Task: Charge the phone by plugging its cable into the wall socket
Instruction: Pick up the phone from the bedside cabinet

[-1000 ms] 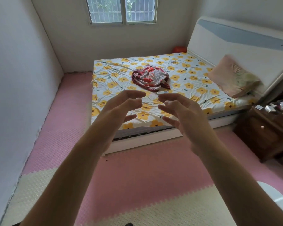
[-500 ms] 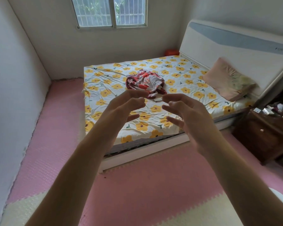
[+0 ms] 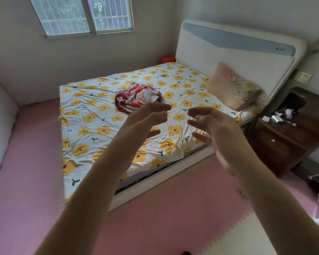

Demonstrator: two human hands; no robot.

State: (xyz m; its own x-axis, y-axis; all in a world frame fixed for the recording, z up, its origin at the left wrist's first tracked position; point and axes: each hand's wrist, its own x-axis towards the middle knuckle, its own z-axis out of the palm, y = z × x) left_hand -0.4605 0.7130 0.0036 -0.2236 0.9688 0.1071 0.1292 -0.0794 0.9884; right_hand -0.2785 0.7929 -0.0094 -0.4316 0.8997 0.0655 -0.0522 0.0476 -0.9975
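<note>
My left hand and my right hand are stretched out in front of me above the near side of the bed, fingers spread, nothing in them. A thin white cable lies coiled on the flowered sheet near the head of the bed. A wall socket sits on the right wall above the dark nightstand. I cannot make out the phone; in the earlier frames a small pale object lay on the sheet where my fingers now block the view.
A crumpled red and white cloth lies mid-bed, a pink pillow rests against the headboard. Small items clutter the nightstand top. Pink and cream foam mats cover the floor. A barred window is on the far wall.
The view has come closer to the bed and turned right, bringing the wall socket and the cable into sight. Both hands stay open and raised, drifting slightly apart.
</note>
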